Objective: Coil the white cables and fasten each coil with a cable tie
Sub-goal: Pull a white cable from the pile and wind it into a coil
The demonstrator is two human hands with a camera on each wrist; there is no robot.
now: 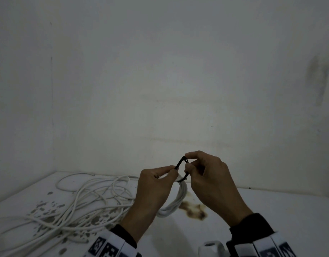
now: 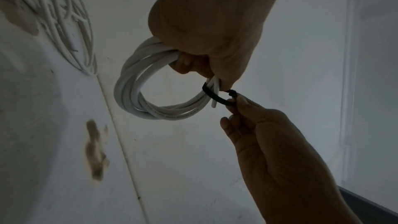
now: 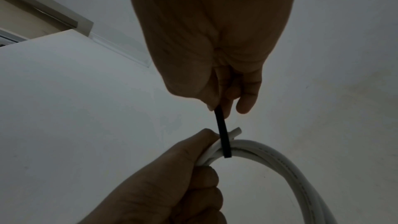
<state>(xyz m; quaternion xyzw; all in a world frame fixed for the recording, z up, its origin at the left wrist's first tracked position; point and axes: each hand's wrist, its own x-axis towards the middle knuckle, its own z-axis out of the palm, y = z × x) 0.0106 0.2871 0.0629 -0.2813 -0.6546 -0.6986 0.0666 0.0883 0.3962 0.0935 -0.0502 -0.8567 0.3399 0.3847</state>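
Above the stained white tabletop [image 1: 271, 210], my left hand [image 1: 154, 184] grips a coil of white cable [image 2: 133, 91], lifted clear of the surface. My right hand [image 1: 210, 179] pinches a black cable tie [image 2: 215, 97] looped loosely around the coil's strands beside the left thumb. At left, a loose tangle of white cables [image 1: 76, 204] lies on the tabletop near the wall [image 1: 160, 80].

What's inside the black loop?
A bunch of white cable strands from the coil runs through the tie, with one cut end poking out. The left hand hides where the strands go next.
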